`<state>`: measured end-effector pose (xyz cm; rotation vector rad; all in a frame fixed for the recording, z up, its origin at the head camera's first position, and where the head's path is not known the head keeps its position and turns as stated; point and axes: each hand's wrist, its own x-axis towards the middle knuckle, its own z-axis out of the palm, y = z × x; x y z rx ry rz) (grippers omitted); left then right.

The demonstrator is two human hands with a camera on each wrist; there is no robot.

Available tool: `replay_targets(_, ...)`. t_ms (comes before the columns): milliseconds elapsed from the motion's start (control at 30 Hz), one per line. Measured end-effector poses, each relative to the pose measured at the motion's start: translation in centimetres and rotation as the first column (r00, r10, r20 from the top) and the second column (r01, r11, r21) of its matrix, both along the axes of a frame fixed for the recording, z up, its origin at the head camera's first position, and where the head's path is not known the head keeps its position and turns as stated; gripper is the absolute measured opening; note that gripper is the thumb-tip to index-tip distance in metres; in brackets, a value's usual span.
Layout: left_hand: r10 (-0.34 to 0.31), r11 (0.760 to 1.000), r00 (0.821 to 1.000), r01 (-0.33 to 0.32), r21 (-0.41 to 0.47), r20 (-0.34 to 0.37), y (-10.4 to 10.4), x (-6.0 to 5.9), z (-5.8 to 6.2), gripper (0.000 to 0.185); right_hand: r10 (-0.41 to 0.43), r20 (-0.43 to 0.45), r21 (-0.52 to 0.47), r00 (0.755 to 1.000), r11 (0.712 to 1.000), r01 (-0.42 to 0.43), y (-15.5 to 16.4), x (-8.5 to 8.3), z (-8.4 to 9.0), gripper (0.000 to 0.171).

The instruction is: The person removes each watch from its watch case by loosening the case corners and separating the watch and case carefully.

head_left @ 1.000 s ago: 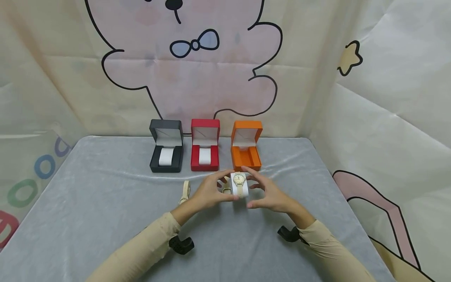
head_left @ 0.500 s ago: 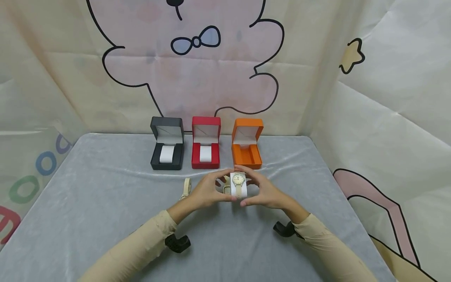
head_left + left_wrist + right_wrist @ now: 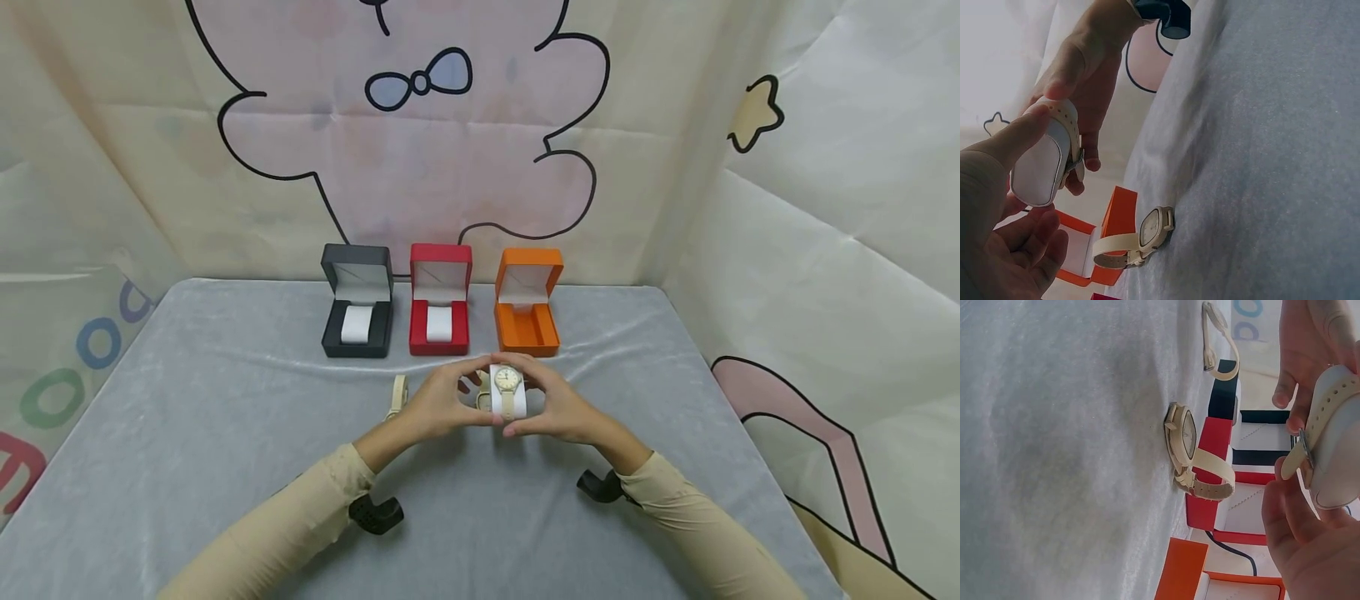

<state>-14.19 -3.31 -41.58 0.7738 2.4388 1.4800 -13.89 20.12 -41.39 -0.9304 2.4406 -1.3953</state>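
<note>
Both hands hold a white watch pillow (image 3: 509,398) with a beige watch (image 3: 508,380) strapped round it, raised above the counter (image 3: 225,400) just before the open orange box (image 3: 527,321); the left hand (image 3: 442,404) pinches its left side, fingers curled, and the right hand (image 3: 551,408) pinches its right side; a second watch (image 3: 1141,237) lies just beneath; my guess is a loose pinch could let the pillow twist and drop onto that watch, or catch the orange box's rim.
</note>
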Motion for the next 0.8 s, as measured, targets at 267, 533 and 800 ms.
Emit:
replay_targets(267, 0.0, 1.0, 1.0, 0.0, -0.018, -0.007, -0.13, 0.01, 0.05, 0.085, -0.029, 0.006, 0.014, 1.0, 0.999, 0.029, -0.05, -0.07, -0.1, 0.095)
replay_targets(533, -0.01, 1.0, 1.0, 0.01, -0.019, 0.005, -0.31, -0.13, 0.18, 0.087, -0.029, 0.003, 0.018, 1.0, 0.999, 0.029, -0.29, -0.12, -0.02, 0.095)
replay_targets(800, -0.007, 1.0, 1.0, 0.007, -0.026, 0.012, -0.42, -0.34, 0.08, 0.085, -0.045, -0.009, 0.003, 0.999, 0.999, 0.045, -0.46, -0.16, -0.1, 0.086)
